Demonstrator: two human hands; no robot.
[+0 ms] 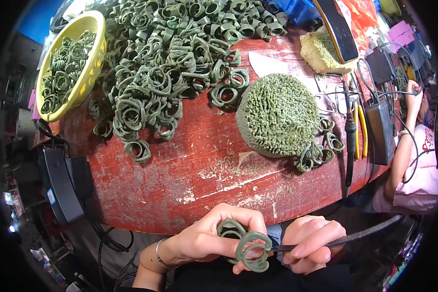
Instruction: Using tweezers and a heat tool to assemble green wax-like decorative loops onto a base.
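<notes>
My left hand is closed around green wax-like rings, held just off the table's near edge. One ring faces right, and at least one more sits between the fingers behind it. In my right hand, the fingers grip a slim black pen-like tool, whose thick dark tail runs out to the right. Its thin tip points left and meets the right side of the front ring, or lies very close to it; exact contact cannot be made out.
A large pile of green rings covers the back of the red table. A yellow basket holds more. A round, rough green block, yellow-handled pliers, a phone and a black box stand rightward. Another person's arm shows far right.
</notes>
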